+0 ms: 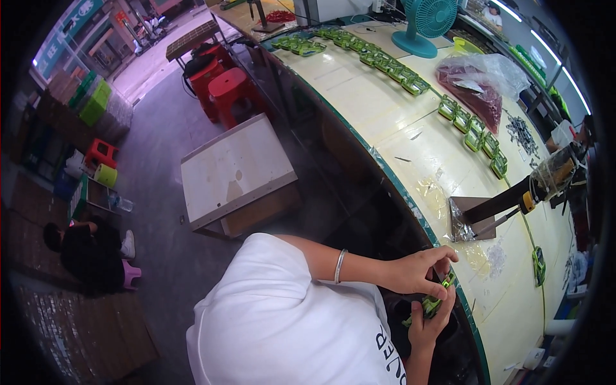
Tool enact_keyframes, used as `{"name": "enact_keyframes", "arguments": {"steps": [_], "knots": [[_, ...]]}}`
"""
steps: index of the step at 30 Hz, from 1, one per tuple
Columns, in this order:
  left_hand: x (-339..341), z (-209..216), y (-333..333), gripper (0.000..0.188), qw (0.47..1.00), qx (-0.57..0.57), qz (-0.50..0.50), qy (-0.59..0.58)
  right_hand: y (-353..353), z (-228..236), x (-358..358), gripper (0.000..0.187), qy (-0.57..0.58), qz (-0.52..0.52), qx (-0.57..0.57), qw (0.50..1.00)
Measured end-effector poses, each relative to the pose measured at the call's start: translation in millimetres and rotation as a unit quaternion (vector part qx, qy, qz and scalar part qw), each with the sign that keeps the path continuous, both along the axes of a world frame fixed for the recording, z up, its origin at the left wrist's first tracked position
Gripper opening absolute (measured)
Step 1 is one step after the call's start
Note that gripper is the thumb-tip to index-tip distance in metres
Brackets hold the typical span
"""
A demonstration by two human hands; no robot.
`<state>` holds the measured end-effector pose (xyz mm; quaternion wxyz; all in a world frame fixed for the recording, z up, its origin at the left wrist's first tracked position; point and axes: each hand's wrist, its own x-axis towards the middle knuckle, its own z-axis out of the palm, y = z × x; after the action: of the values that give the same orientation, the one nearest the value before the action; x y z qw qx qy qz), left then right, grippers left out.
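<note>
Over the table's near edge, my left hand (414, 271), with a silver bracelet at the wrist, has its thumb and fingers closed around the upper end of a small bright-green plastic part (431, 308). My right hand (433, 324) grips the same part from below. Fingers cover much of it, so its exact kind cannot be made out. Similar green parts (391, 67) lie in rows along the far side of the table (410, 138). One more green part (538, 265) lies on the table to the right of my hands.
A black press-like tool on a metal base (467, 221) stands close beyond my hands. Farther back are a teal fan (427, 29), a plastic bag of dark red pieces (478, 93) and small dark pieces (523, 135). Left are a board-topped stand (234, 170), red stools (234, 93) and a seated person (90, 253).
</note>
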<state>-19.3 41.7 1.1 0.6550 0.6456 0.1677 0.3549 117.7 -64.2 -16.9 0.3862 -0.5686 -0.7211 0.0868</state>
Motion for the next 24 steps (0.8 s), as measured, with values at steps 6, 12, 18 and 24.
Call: {"name": "enact_keyframes", "arguments": {"steps": [6, 12, 18, 24], "knots": [[12.1, -6.4, 5.7, 0.052, 0.993, 0.028, -0.109, -0.019, -10.2, -12.0, -5.0, 0.07, 0.262, 0.015, -0.007, 0.965], [6.1, -31.7, 4.2, 0.074, 0.927, -0.309, -0.202, -0.066, 6.9, 2.7, -24.8, 0.063, 0.759, -0.038, -0.183, 0.624], [25.0, -33.2, -2.1, 0.104, 0.92, -0.334, -0.189, -0.081, 24.8, 3.7, -12.5, 0.051, 0.873, -0.009, -0.142, 0.466], [41.2, -24.0, 30.3, 0.105, 0.916, -0.368, -0.14, -0.081, 66.5, 10.3, -1.1, 0.055, 0.862, -0.021, -0.142, 0.487]]}}
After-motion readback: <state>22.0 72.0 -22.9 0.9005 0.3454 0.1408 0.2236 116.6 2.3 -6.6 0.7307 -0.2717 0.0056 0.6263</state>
